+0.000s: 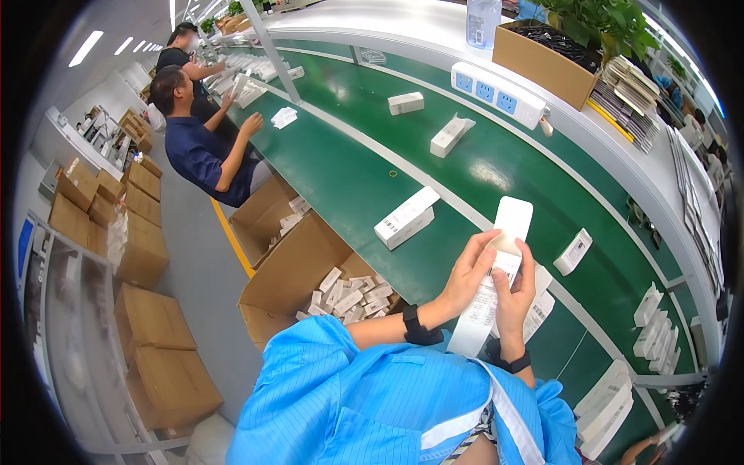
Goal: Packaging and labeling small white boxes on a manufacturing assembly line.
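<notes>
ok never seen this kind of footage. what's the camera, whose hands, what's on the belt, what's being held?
There is no machine here: a person works with bare hands, and the one picture comes from a wide fisheye camera on their head, looking down, so straight edges bend near the rim. The blue sleeves at the bottom are the wearer's own. The left hand and right hand together hold a long white box with a label strip, each in a closed grip on it. Below lies a green belt with small white boxes scattered along it. An open carton of more white boxes sits to the left. Further up the belt, two other people work at it.
</notes>
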Motion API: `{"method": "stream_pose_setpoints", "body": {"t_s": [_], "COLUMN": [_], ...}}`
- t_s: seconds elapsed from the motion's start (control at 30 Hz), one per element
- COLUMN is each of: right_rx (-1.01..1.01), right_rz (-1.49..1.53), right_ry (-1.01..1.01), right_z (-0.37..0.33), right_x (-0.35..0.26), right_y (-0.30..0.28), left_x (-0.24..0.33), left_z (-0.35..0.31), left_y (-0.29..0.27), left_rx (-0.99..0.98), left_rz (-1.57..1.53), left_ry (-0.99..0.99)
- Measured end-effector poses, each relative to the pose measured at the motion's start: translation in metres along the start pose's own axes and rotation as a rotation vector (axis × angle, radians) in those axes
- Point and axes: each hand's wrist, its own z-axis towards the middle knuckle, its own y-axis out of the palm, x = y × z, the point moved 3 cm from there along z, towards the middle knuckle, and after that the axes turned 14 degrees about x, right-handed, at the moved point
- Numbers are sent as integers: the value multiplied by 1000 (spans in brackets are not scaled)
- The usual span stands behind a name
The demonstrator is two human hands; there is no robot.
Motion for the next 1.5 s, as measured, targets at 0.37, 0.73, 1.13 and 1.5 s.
{"method": "stream_pose_setpoints", "body": {"t_s": [0.37, 0.73, 1.13, 1.5], "right_rx": [55, -4, 382, 775], "right_rz": [-9, -72, -559, -712], "right_ry": [105, 152, 91, 165], "right_z": [-17, -19, -20, -63], "right_x": [-23, -13, 64, 153], "right_y": [-11, -14, -116, -258], "left_x": [-5, -11, 32, -16], "left_z": [2, -3, 14, -7], "left_y": [4, 3, -81, -123], "left_rx": [-44, 15, 309, 8], "left_rz": [-339, -125, 434, 668], "left_ry": [-44, 30, 419, 24]}}
